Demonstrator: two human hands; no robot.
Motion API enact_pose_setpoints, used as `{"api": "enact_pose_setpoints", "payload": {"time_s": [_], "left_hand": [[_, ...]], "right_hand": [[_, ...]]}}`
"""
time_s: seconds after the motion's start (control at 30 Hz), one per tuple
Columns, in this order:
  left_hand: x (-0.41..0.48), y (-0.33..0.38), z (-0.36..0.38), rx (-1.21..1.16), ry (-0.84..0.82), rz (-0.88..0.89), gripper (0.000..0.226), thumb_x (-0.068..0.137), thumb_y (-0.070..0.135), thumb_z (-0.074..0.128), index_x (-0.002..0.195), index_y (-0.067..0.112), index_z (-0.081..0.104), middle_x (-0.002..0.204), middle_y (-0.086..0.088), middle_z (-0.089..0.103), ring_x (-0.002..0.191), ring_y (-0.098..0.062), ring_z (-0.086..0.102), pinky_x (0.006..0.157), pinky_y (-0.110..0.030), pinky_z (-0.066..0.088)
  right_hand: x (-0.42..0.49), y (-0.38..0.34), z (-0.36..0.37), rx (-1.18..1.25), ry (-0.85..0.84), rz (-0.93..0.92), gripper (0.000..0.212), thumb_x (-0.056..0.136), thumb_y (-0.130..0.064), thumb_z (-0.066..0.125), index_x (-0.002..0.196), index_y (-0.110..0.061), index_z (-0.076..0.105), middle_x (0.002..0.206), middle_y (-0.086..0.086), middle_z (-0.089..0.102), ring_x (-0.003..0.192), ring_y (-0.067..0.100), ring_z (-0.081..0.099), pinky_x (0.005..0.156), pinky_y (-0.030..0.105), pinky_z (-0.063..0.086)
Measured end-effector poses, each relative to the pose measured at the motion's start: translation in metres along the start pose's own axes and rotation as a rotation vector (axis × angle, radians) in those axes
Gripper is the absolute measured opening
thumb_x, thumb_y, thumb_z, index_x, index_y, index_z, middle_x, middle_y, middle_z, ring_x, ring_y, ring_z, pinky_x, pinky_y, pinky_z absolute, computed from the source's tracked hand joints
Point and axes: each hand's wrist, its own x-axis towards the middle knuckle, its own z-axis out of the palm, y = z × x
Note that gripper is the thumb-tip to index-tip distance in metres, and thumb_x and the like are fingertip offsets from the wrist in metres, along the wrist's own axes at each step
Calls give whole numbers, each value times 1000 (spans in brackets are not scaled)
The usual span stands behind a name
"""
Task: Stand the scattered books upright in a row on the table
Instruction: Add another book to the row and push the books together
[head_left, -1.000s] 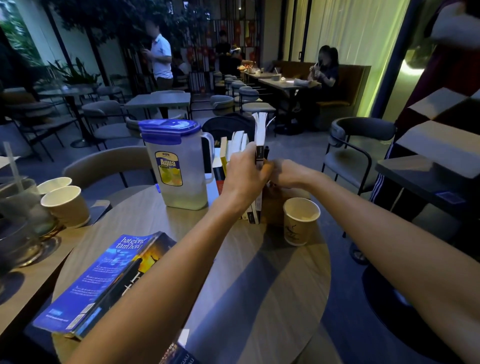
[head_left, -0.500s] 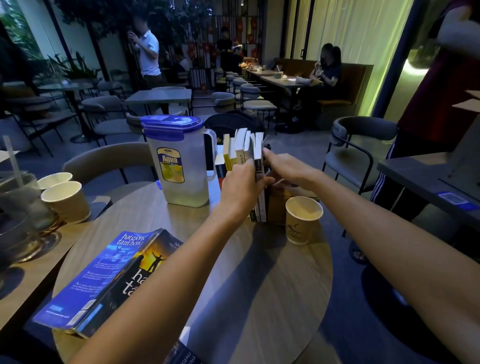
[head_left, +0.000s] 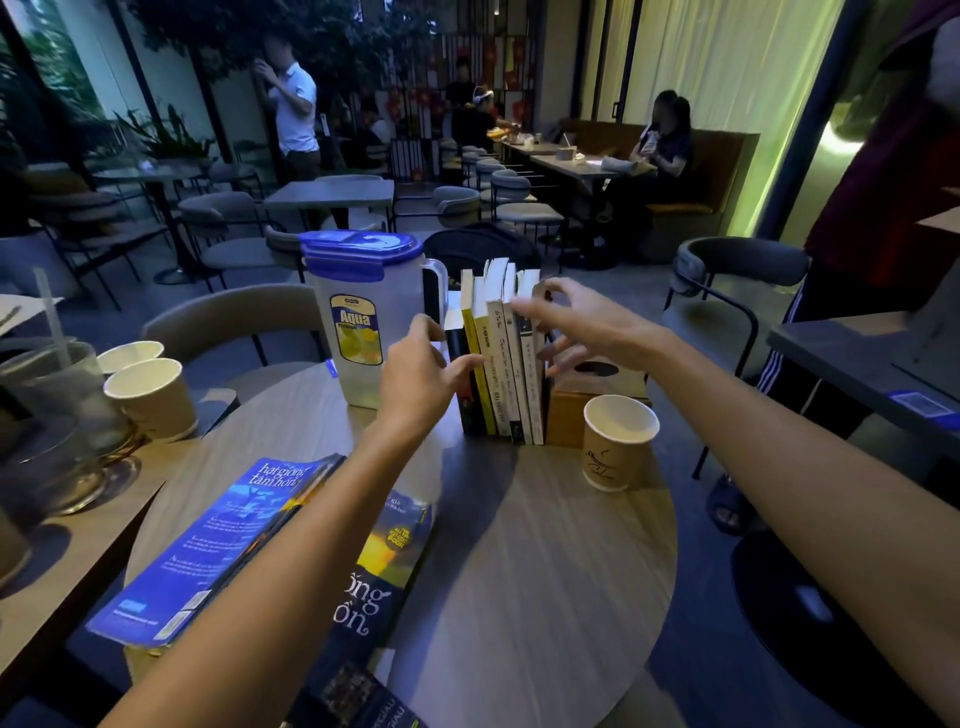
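Several books (head_left: 501, 358) stand upright in a row at the far side of the round wooden table (head_left: 545, 561), spines toward me, leaning against a wooden tissue box (head_left: 571, 410). My left hand (head_left: 421, 379) hovers at the row's left end, fingers spread, thumb touching the dark outer book. My right hand (head_left: 587, 327) is open above the row's right end, fingertips near the tops of the white books. A blue paperback (head_left: 208, 545) lies flat at the near left on top of a dark book (head_left: 374, 587). Another dark book (head_left: 353, 701) pokes out at the near edge.
A plastic pitcher (head_left: 363, 317) with a blue lid stands just left of the row. One paper cup (head_left: 618, 441) sits right of the tissue box, two paper cups (head_left: 150, 395) on the adjoining table at left. Chairs ring the table; a person (head_left: 883, 208) stands at right.
Both hands have let go of the white book pressed into the row's right end and opened. The left hand moved to the row's left end; the right hand lifted.
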Motion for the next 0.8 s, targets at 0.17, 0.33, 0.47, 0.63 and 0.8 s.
{"api": "enact_pose_setpoints", "payload": {"time_s": [0.17,0.33,0.47,0.63,0.8], "left_hand": [[9,-5,0,-55,-134,-59,58,80,28,79,131,12,55,112,-5,67,93,-13,65,73,-27,57],[11,-7,2,-96,-111,16,33,90,14,70,123,10,65,110,-5,71,96,-11,67,81,-27,57],[12,-9,5,-98,-46,64,19,93,8,65,112,9,71,103,-4,75,85,-5,68,85,-33,60],[15,-12,5,-105,-57,108,19,94,6,63,110,6,73,104,-7,76,92,-14,72,85,-35,61],[19,-14,4,-104,-57,123,18,94,5,63,109,6,73,102,-7,76,89,-12,72,85,-34,61]], "right_hand": [[9,14,12,-346,-31,-51,55,86,-23,77,134,-16,52,126,5,66,101,16,71,76,31,64],[14,23,22,-361,-4,-32,45,85,-19,78,124,-15,56,119,2,68,96,15,72,75,30,64],[17,20,22,-368,-10,-31,43,85,-21,78,122,-15,58,119,4,70,95,16,74,76,34,65],[16,17,23,-354,-14,-46,44,87,-21,77,124,-13,55,119,3,68,95,15,72,73,30,64],[13,19,23,-335,-4,-72,48,87,-19,76,127,-13,51,118,3,67,95,16,73,73,31,64]]}}
